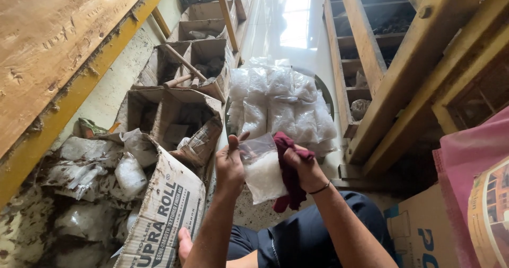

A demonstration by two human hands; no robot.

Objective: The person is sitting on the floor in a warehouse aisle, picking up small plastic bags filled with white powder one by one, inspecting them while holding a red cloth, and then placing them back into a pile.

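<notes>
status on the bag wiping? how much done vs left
Done, by the look of it: a pile of clear bags with white contents heaped in a basin. In hand: the left hand pinches one bag by its top while the right hand holds a dark red cloth against it. Left: possibly the dirty bags beside the cardboard box; their count is unclear.

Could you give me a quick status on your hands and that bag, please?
Left hand pinching clear bag of white granules. Right hand wiping it with maroon cloth. Nothing obstructing.
</notes>
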